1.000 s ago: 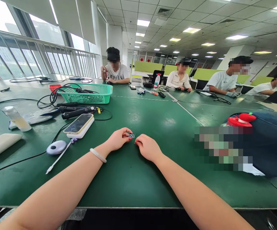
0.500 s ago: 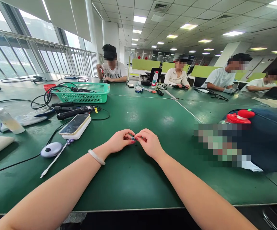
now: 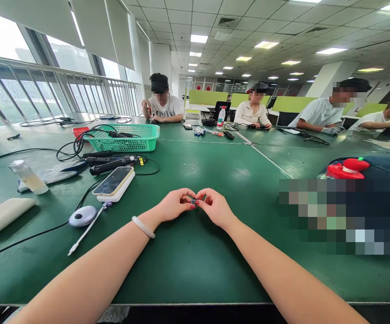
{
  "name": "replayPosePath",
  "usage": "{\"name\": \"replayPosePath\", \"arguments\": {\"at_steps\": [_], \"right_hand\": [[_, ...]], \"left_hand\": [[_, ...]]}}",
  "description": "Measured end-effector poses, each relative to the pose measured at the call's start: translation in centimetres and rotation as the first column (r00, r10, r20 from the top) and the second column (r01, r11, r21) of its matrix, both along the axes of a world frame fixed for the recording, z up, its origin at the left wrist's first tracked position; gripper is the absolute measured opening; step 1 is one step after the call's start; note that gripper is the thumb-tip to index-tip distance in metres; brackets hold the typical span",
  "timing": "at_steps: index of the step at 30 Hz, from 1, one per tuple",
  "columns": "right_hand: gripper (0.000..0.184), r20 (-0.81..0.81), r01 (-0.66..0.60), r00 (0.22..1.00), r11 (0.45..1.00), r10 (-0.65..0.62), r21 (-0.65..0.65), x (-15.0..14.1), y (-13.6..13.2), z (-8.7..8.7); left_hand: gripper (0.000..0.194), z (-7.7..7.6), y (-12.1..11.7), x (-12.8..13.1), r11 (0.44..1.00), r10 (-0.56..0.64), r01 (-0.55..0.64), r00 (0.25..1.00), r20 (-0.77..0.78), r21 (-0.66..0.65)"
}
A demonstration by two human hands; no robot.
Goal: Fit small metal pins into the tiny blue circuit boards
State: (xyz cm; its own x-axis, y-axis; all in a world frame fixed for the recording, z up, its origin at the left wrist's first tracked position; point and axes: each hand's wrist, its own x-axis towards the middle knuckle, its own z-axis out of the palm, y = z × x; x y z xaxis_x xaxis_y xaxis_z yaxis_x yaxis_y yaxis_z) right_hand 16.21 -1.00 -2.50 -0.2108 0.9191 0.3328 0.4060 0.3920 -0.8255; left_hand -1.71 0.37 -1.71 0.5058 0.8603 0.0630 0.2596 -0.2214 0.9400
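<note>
My left hand [image 3: 174,204] and my right hand [image 3: 215,208] meet fingertip to fingertip over the green table [image 3: 195,261], a little in front of me. Between them they pinch a tiny dark chip-like part [image 3: 192,202], mostly hidden by the fingers. Both hands are closed around it, thumbs and forefingers pressed together. A pale bangle [image 3: 142,226] sits on my left wrist.
To the left lie a phone on a white power bank [image 3: 114,182], a small grey oval device [image 3: 83,215], a thin white tool [image 3: 86,230], black tools with cables [image 3: 114,162], a green basket [image 3: 127,137] and a small bottle [image 3: 28,177]. A dark bag with a red cap [image 3: 346,167] is at right. Several people sit across the table.
A second ago the small part was in my left fingers alone with my right hand beside it; my right hand has since closed in and both now pinch it.
</note>
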Motion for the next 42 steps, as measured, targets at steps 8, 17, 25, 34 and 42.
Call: {"name": "replayPosePath", "arguments": {"at_steps": [8, 17, 25, 34, 42], "right_hand": [[0.014, 0.233, 0.006, 0.973, 0.999, 0.003, -0.036, 0.7, 0.6, -0.2], [0.016, 0.610, -0.066, 0.792, 0.992, -0.016, 0.111, 0.4, -0.1, 0.1], [0.019, 0.463, -0.028, 0.869, 0.918, -0.173, 0.396, -0.3, -0.3, 0.3], [0.022, 0.526, -0.037, 0.788, 0.828, -0.320, 0.559, -0.6, -0.7, -0.4], [0.022, 0.588, -0.053, 0.738, 0.841, -0.330, 0.538, -0.6, -0.8, -0.3]], "left_hand": [[0.024, 0.2, 0.4, -0.5, 0.983, 0.182, -0.181, 0.982, -0.046, 0.034], [0.026, -0.1, 0.7, -0.3, 0.981, 0.195, -0.194, 0.980, -0.034, 0.028], [0.027, 0.1, 0.5, -0.6, 0.958, 0.283, -0.282, 0.959, -0.014, 0.045], [0.026, 0.1, 0.2, -0.1, 0.974, 0.227, -0.227, 0.973, 0.032, -0.010], [0.028, 0.2, 0.1, -0.1, 0.977, 0.215, -0.215, 0.976, 0.019, -0.014]]}}
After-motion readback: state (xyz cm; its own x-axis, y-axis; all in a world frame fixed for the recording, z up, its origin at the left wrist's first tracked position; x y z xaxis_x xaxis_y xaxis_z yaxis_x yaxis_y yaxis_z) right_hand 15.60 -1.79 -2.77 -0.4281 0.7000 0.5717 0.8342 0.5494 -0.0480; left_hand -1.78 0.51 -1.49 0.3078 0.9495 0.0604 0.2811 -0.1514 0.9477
